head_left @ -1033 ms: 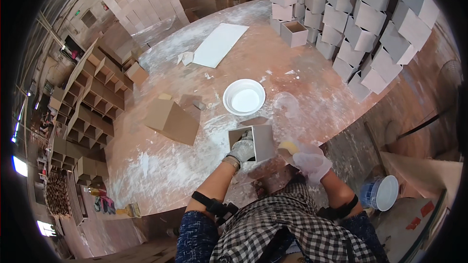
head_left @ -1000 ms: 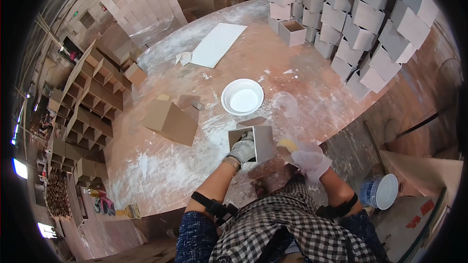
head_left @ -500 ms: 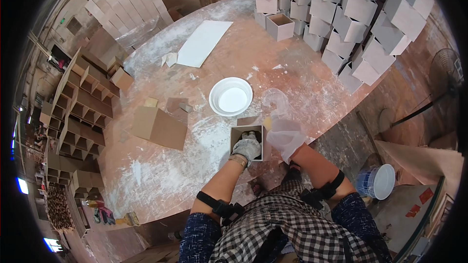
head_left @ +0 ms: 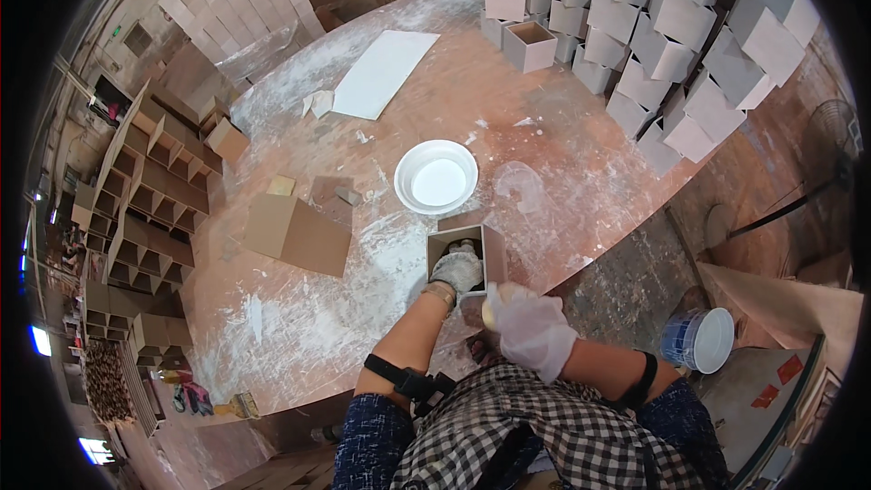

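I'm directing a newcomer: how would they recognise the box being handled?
On the white-smeared table, find the round white basin. Just below it in view sits an open box. Unlike the stacked grey boxes at right, it has the gloved left hand inside.

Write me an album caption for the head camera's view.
Gloved left hand inside an open box, gloved right hand just outside, a white basin beyond on the smeared tabletop.

Head view: left of worn fisheye pair, upright, unmirrored. Faces steeply down past checked garment (head_left: 472, 413); left hand (head_left: 457, 270), right hand (head_left: 533, 325) near; table (head_left: 299, 327) filling middle; box stacks (head_left: 662, 47) farther, upper right.
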A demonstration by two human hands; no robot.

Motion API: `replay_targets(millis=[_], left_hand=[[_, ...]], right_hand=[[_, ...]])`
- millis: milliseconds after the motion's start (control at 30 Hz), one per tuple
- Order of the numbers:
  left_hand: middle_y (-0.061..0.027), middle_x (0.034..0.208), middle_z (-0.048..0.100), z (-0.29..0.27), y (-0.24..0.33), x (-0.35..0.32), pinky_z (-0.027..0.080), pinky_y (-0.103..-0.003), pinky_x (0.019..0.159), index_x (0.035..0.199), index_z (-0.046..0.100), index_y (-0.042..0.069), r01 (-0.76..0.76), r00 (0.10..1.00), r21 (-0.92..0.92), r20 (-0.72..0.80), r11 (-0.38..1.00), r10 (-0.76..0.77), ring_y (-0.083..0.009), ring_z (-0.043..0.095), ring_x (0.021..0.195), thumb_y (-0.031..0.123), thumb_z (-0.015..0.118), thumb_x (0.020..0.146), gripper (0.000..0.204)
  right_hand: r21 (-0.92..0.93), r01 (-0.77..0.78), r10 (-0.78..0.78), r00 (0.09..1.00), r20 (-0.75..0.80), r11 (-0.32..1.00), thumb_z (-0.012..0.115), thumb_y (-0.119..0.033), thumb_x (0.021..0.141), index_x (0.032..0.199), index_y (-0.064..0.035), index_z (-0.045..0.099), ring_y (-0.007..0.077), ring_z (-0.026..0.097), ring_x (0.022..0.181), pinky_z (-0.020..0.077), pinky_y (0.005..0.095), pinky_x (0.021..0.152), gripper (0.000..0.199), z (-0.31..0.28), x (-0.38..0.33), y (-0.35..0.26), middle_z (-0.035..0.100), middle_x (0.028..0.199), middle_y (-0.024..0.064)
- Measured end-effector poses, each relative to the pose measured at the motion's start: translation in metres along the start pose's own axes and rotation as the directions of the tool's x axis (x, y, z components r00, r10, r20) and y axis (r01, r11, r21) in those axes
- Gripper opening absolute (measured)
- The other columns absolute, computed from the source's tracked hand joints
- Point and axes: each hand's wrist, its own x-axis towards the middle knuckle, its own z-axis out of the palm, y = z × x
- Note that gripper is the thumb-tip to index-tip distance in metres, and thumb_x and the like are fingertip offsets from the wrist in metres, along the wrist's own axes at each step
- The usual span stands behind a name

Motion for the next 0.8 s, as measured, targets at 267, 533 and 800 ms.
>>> replay_targets(millis=[267, 533, 800], left_hand=[[-0.0279, 0.119, 0.049, 0.012, -0.035, 0.008, 0.042, -0.046, 0.092, 0.123, 0.042, -0.001, -0.177, 0.984, -0.016, -0.037, 0.984, 0.176, -0.0387, 0.051, 0.110, 0.024, 0.042, 0.085, 0.046], [-0.0263, 0.123, 0.047, 0.006, -0.028, 0.012, 0.041, -0.045, 0.093, 0.122, 0.042, -0.002, -0.268, 0.963, 0.062, -0.003, 0.961, 0.268, -0.0383, 0.049, 0.111, 0.029, 0.045, 0.084, 0.049], [-0.0251, 0.121, 0.049, -0.005, -0.022, -0.002, 0.042, -0.044, 0.091, 0.122, 0.045, 0.001, -0.198, 0.980, -0.052, 0.003, 0.979, 0.198, -0.0362, 0.051, 0.110, 0.034, 0.048, 0.084, 0.051]], right_hand=[[0.066, -0.203, 0.189, 0.967, 0.170, 0.977, 0.043, -0.016, 0.079, 0.125, 0.0058, 0.041, 0.0300, 0.064, 0.075, 0.0464, 0.0408, 0.065, 0.051, -0.025, -0.005, 0.024, 0.065, 0.085, 0.0160], [0.104, -0.123, 0.135, 0.983, -0.122, 0.987, 0.049, -0.016, 0.074, 0.109, -0.0033, 0.055, 0.0343, 0.062, 0.069, 0.0473, 0.0425, 0.062, 0.037, -0.001, 0.090, 0.053, 0.063, 0.077, 0.0170], [-0.042, -0.123, 0.120, 0.989, -0.081, 0.991, 0.054, -0.014, 0.075, 0.098, 0.0053, 0.059, 0.0274, 0.063, 0.080, 0.0479, 0.0374, 0.066, 0.030, 0.001, 0.099, 0.015, 0.063, 0.084, 0.0161]])
